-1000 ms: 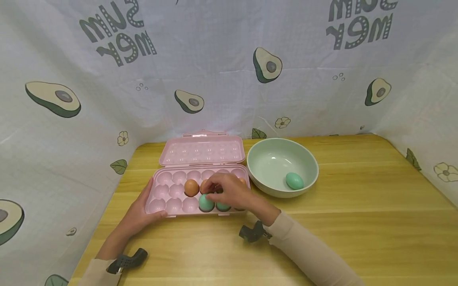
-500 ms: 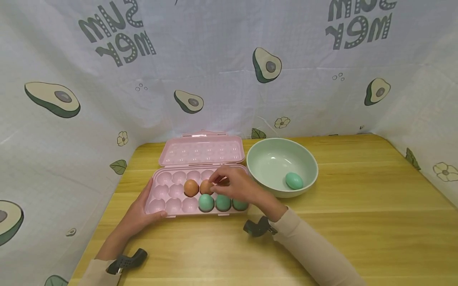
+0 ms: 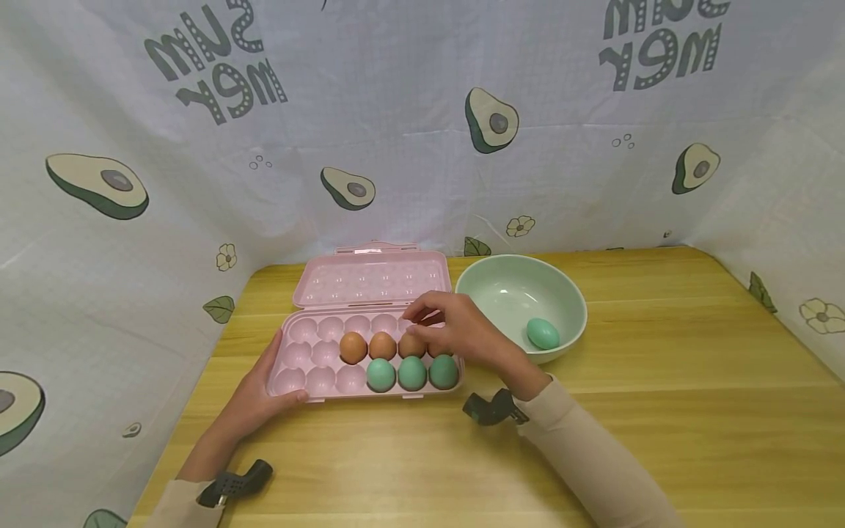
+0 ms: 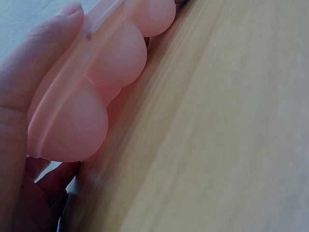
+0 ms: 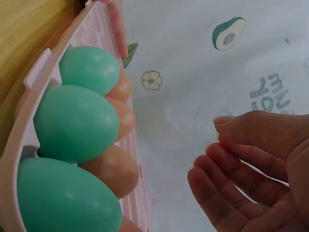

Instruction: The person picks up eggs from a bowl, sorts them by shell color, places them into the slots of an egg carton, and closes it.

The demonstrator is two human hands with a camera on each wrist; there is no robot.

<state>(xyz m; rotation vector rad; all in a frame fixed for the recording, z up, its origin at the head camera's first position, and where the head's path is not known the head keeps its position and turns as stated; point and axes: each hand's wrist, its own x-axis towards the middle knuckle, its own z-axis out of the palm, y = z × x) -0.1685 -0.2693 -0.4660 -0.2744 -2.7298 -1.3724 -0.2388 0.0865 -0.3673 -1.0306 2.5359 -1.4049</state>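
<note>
A pink egg carton (image 3: 321,379) lies with its lid raised at the back. My left hand (image 3: 254,392) grips the carton's left end, the thumb (image 4: 46,48) along the rim and other fingers beneath. Three green eggs (image 3: 412,373) fill the right half of the front row. Behind them, several brown eggs (image 3: 382,346) stand in the middle row, the rightmost ones partly hidden by my right hand (image 3: 458,326). That hand hovers over the carton's right side, fingers loosely bent and holding nothing; the right wrist view shows the gap between thumb and fingers.
Right of the carton stands a pale green bowl (image 3: 505,293) with one green egg (image 3: 543,334) in it. The carton's lid (image 3: 372,279) reaches close to the printed curtain (image 3: 409,198) behind the wooden table (image 3: 660,367).
My right hand has let go near the front green egg and moved right and back over the carton, uncovering the green and brown eggs. The left hand has stayed in place.
</note>
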